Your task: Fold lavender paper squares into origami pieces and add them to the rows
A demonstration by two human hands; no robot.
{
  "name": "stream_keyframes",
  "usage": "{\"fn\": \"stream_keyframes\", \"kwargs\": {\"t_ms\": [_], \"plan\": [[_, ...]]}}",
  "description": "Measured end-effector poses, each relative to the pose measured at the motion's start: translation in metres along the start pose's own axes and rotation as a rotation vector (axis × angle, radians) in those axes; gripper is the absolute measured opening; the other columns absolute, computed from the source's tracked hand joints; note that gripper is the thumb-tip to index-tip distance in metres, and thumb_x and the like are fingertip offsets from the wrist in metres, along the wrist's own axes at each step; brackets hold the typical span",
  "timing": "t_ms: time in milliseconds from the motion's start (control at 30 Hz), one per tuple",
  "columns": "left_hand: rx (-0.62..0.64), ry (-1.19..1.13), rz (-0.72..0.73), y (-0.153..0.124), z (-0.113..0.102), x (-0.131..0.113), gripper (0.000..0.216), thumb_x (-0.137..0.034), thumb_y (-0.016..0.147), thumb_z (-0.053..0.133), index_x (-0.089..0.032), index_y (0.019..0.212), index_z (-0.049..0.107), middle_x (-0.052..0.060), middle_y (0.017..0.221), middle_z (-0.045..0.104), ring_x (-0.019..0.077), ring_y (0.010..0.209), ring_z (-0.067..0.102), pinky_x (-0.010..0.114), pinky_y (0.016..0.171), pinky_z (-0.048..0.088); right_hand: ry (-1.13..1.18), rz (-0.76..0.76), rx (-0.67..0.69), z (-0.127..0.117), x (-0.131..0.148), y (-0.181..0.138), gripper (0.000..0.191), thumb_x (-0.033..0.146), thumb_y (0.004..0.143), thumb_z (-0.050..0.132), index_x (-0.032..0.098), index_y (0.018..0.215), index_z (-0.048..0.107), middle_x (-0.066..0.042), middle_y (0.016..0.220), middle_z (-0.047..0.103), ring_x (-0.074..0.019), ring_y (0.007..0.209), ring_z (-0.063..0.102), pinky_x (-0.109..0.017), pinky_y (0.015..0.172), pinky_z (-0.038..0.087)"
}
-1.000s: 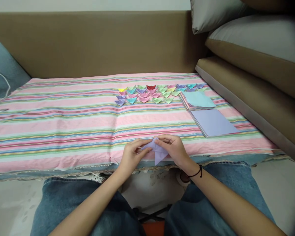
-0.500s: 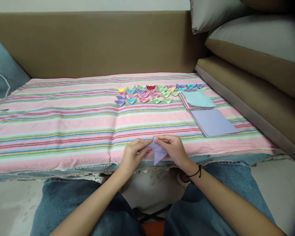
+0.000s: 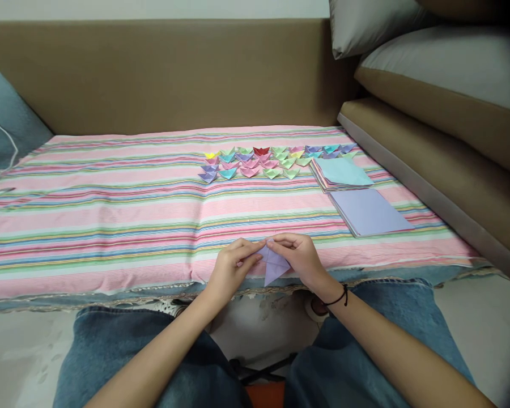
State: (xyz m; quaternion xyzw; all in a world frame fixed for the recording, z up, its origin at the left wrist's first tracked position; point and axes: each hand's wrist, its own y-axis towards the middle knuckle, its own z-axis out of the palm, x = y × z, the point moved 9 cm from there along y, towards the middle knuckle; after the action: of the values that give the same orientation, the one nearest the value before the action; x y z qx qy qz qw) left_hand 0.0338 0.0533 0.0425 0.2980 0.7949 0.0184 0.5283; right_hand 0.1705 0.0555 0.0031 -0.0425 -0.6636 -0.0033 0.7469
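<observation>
Low in the centre of the frame, I see my left hand and right hand both pinching a crisp lilac paper triangle over the near edge of the striped woven cloth. My fingers hide its upper folds.

Folded paper at cloth near edge; folded pieces toward far edge; paper stack right of them, second stack nearer.

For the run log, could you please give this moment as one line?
left hand: pinching lilac paper | right hand: pinching it | on: striped cloth | beyond: folded shapes
</observation>
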Motion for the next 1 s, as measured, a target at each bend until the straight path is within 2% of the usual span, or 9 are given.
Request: {"fn": "stream_keyframes", "kwargs": {"t_ms": [167,367,533,633,833,1000], "plan": [[0.005,-0.036,-0.016,0.000,0.000,0.001,0.028,-0.019,0.082,0.057,-0.025,0.108,0.066,0.006,0.087,0.065,0.0159,0.078,0.060,0.027,0.065,0.048,0.013,0.003,0.022,0.001,-0.001,0.000,0.017,0.034,0.062,0.074,0.019,0.069,0.071,-0.002,0.068,0.069,-0.0155,0.061,0.060,-0.027,0.056,0.045],[0.026,-0.004,-0.042,0.000,0.000,0.000,0.030,-0.020,0.081,0.059,-0.025,0.111,0.064,0.006,0.088,0.065,0.0159,0.079,0.059,0.026,0.062,0.048,0.032,0.025,-0.004,-0.002,-0.002,0.000,0.009,0.028,0.063,0.072,0.019,0.061,0.071,0.001,0.057,0.063,-0.0108,0.051,0.048,-0.025,0.049,0.034],[0.045,-0.017,0.062,0.001,-0.001,-0.011,0.028,-0.021,0.079,0.063,-0.025,0.106,0.064,0.007,0.100,0.060,0.0180,0.094,0.058,0.029,0.074,0.052,0.089,0.092,-0.058,-0.007,-0.003,0.001,0.007,0.025,0.059,0.072,0.019,0.056,0.070,0.000,0.060,0.065,-0.0123,0.056,0.049,-0.026,0.052,0.035],[0.022,0.060,0.147,0.001,-0.005,-0.019,0.022,-0.020,0.079,0.062,-0.024,0.100,0.066,0.008,0.107,0.057,0.0203,0.103,0.055,0.035,0.082,0.050,0.097,0.131,-0.082,-0.008,-0.005,0.000,0.008,0.026,0.056,0.072,0.019,0.053,0.068,-0.001,0.059,0.064,-0.0120,0.052,0.047,-0.026,0.048,0.033],[0.040,0.276,0.348,-0.005,-0.003,-0.041,0.015,-0.021,0.081,0.059,-0.025,0.094,0.066,0.007,0.104,0.061,0.0208,0.100,0.054,0.038,0.085,0.045,0.123,0.167,0.020,0.006,-0.009,-0.005,0.014,0.029,0.060,0.071,0.019,0.054,0.064,0.003,0.052,0.057,-0.0091,0.046,0.044,-0.023,0.044,0.033],[0.072,0.213,0.340,-0.004,-0.003,-0.043,0.013,-0.020,0.086,0.052,-0.022,0.089,0.064,0.007,0.096,0.066,0.0195,0.094,0.057,0.036,0.084,0.045,0.096,0.168,0.152,0.017,-0.006,-0.008,0.023,0.042,0.065,0.070,0.019,0.068,0.066,0.000,0.062,0.064,-0.0137,0.057,0.057,-0.024,0.050,0.043]]}}
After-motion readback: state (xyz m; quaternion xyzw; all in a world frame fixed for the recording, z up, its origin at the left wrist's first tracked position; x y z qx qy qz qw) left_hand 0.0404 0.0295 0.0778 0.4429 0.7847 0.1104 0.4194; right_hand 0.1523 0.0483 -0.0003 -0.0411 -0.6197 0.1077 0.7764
